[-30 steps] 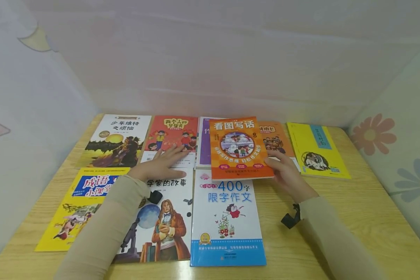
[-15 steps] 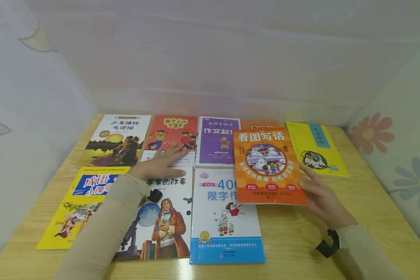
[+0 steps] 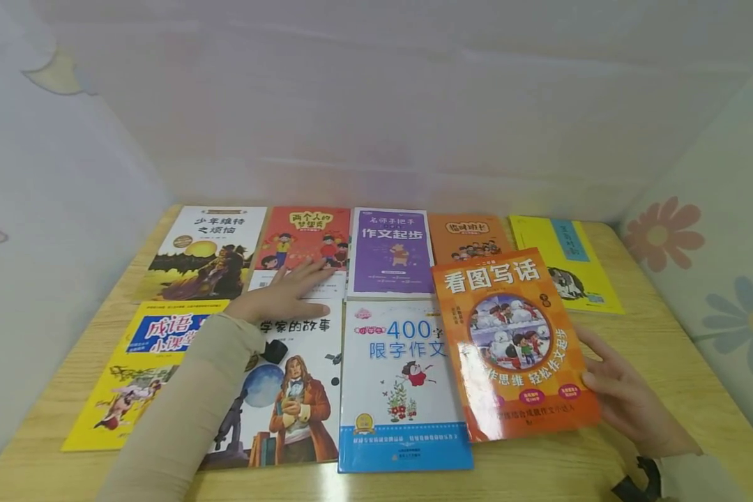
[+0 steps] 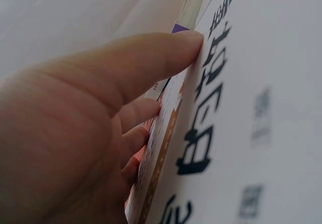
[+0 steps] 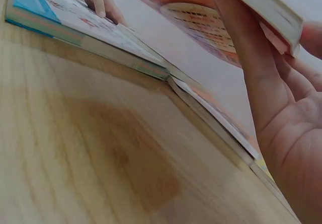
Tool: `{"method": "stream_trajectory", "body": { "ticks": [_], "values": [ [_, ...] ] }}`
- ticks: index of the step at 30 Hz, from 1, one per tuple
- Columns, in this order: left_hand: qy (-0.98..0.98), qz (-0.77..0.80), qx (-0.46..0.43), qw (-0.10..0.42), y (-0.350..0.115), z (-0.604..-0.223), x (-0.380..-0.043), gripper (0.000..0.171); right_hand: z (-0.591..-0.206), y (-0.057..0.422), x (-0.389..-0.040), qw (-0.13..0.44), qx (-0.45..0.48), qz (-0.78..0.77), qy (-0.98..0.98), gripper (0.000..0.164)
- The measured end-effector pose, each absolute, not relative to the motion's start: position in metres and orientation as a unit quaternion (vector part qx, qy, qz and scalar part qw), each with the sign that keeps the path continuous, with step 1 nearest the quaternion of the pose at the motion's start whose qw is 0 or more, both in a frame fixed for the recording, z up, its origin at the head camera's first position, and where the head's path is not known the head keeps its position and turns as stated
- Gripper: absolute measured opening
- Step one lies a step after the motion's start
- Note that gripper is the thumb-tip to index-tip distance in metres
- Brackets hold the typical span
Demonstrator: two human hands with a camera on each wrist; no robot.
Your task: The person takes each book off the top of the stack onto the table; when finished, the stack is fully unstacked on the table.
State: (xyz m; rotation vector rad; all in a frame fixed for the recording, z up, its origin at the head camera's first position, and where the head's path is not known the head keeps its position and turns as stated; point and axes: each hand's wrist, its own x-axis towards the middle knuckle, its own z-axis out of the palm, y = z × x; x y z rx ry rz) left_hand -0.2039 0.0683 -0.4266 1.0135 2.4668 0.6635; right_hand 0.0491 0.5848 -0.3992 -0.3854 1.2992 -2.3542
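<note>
In the head view my right hand (image 3: 624,390) grips an orange book (image 3: 514,341) by its right edge. From the right wrist view, the fingers (image 5: 256,68) lie under this book (image 5: 274,12), which is held above the wooden table. My left hand (image 3: 282,296) lies with its fingers spread over the lower part of a red-and-white book (image 3: 301,240) and the top of a white book with a long-haired figure (image 3: 301,411). Its thumb (image 4: 181,45) touches the white cover in the left wrist view.
A purple book (image 3: 390,251), a darker orange book (image 3: 470,237) and a yellow book (image 3: 586,258) lie in the back row. A white-and-blue book (image 3: 401,390) lies left of the held book. The table (image 3: 665,335) shows bare wood at right.
My right hand has carried the orange book right and toward the front, off the purple book and the darker orange one's top. The left hand has stayed in place.
</note>
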Motion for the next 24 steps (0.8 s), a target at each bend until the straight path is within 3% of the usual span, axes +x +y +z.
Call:
{"method": "stream_trajectory", "body": {
  "ticks": [14, 24],
  "values": [
    [0.886, 0.235, 0.348, 0.195, 0.060, -0.422, -0.205, 0.090, -0.413, 0.626, 0.097, 0.293, -0.106, -0.858, 0.409, 0.070],
    [0.887, 0.246, 0.336, 0.200, 0.051, -0.431, -0.197, 0.089, -0.426, 0.609, 0.093, 0.329, -0.008, -0.827, 0.456, 0.060]
  ]
}}
